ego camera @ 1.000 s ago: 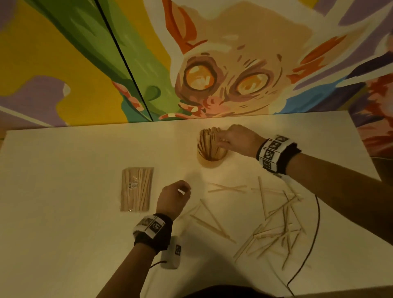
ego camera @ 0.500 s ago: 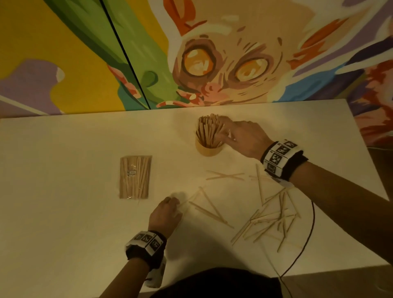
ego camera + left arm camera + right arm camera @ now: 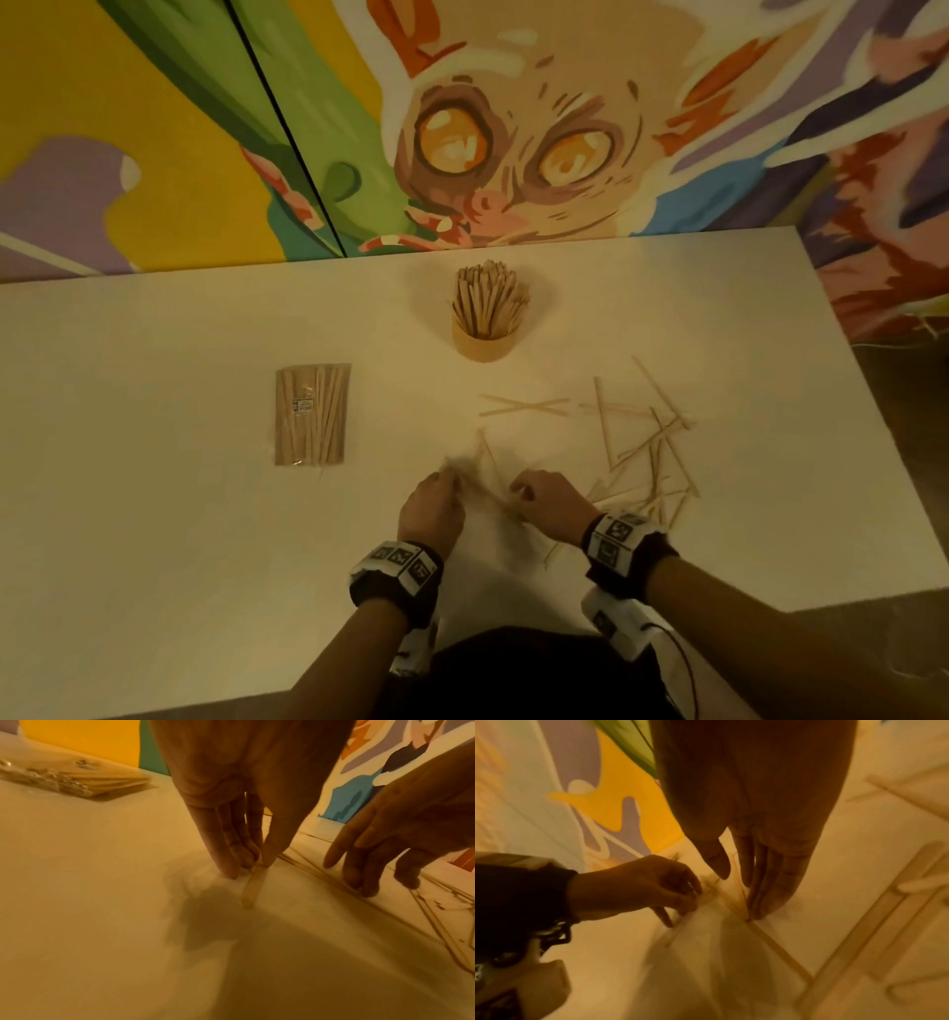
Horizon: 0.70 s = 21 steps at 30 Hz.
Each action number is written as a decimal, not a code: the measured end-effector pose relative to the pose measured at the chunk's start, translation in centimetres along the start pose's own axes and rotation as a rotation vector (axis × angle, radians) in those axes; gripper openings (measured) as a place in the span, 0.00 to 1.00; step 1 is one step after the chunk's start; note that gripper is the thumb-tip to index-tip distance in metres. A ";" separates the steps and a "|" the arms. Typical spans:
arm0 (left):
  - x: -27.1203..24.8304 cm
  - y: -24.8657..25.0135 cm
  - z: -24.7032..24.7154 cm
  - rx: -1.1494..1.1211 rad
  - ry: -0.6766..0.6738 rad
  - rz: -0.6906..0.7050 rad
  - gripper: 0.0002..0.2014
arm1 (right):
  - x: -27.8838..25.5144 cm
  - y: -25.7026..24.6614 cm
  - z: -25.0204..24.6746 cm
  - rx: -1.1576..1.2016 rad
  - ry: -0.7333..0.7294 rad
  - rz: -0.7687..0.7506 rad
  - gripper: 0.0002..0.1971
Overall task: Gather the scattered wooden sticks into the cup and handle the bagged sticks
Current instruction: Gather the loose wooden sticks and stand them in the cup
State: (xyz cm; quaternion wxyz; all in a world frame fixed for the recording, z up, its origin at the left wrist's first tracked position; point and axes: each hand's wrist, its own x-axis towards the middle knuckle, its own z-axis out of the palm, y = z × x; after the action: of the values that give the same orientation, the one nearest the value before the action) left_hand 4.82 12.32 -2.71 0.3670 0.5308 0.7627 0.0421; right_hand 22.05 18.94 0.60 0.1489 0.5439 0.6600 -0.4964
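The cup point(image 3: 482, 344) stands at the back of the bench point(image 3: 154, 514), crammed with upright wooden sticks point(image 3: 490, 300) fanning above its rim. Off to the left lies the clear bag of sticks point(image 3: 312, 413), flat and sealed. Loose pale sticks point(image 3: 652, 452) criss-cross on the right. Near the front edge, the left hand point(image 3: 431, 509) pinches one stick point(image 3: 253, 886) between thumb and fingers; the right hand point(image 3: 549, 506) presses straight fingers point(image 3: 770, 882) onto sticks beside it.
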 end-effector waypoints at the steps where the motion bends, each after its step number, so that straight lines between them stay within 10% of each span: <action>1: -0.1 0.5 0.3 -0.006 0.002 0.000 0.11 | -0.1 -0.2 0.7 0.045 -0.006 -0.001 0.14; 9: -0.3 3.9 2.6 0.040 -0.012 -0.033 0.21 | -2.4 2.3 0.7 0.343 -0.027 0.015 0.11; 21: -1.1 10.5 7.9 0.008 -0.158 0.188 0.12 | -10.5 20.8 -6.3 0.437 0.090 0.287 0.09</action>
State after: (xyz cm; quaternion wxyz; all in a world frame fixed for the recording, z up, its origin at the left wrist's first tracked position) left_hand 17.93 13.35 -3.09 0.4182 0.6032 0.6784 0.0315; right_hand 46.04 16.33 1.00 0.0673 0.6727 0.4591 -0.5763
